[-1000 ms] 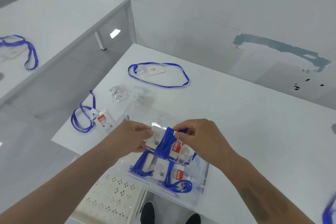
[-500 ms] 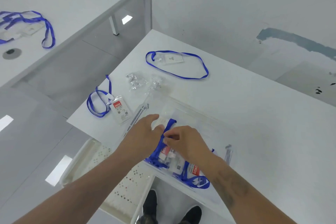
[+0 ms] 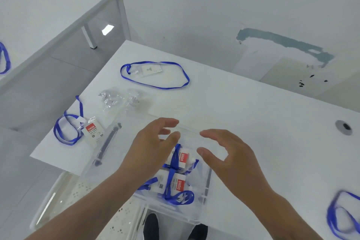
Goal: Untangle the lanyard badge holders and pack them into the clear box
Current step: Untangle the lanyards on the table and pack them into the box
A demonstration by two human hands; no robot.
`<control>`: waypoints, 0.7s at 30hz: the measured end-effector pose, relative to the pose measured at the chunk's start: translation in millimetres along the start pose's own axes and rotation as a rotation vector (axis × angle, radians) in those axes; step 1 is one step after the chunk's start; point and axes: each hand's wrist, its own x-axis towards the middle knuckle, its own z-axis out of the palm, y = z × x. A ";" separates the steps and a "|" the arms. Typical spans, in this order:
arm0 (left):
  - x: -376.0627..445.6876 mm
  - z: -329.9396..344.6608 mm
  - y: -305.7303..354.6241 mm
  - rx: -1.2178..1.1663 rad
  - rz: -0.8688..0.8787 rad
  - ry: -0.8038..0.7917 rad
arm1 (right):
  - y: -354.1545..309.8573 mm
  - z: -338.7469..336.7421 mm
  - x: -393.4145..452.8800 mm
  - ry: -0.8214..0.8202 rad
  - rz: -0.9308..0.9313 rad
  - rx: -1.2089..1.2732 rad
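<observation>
A clear box [image 3: 200, 208] sits at the near table edge. Inside lie several badge holders with red-and-white cards and blue lanyards [image 3: 176, 177]. My left hand [image 3: 153, 148] and my right hand [image 3: 228, 160] hover just above the box, fingers spread, holding nothing. A loose blue lanyard with a clear badge holder [image 3: 153, 73] lies spread out further back. Another lanyard with a red-labelled card [image 3: 78, 128] lies at the left table edge. A blurred blue lanyard [image 3: 342, 216] shows at the right edge.
Crumpled clear plastic wrappers [image 3: 118, 97] lie behind the box. The box's clear lid [image 3: 109, 142] rests to its left. A white perforated basket [image 3: 78, 204] stands below the table edge. A second white table [image 3: 39, 6] with a blue lanyard [image 3: 4, 58] is at far left.
Both hands held a folded lanyard badge holder over the box, pressed it down inside, and have now let go and lifted with fingers apart.
</observation>
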 end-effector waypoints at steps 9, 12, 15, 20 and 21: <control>10.8 118.3 82.1 0.052 0.173 -0.200 | 98.9 -79.4 -54.9 0.266 0.186 -0.008; 11.3 168.0 102.7 0.118 0.231 -0.292 | 138.6 -99.8 -77.9 0.352 0.280 -0.005; 7.7 223.2 121.5 0.197 0.267 -0.398 | 183.5 -118.4 -107.0 0.403 0.405 -0.017; -2.5 311.4 138.5 0.307 0.292 -0.587 | 259.0 -142.3 -156.5 0.474 0.631 0.043; -5.2 330.9 140.9 0.331 0.297 -0.617 | 275.1 -147.9 -168.3 0.488 0.680 0.047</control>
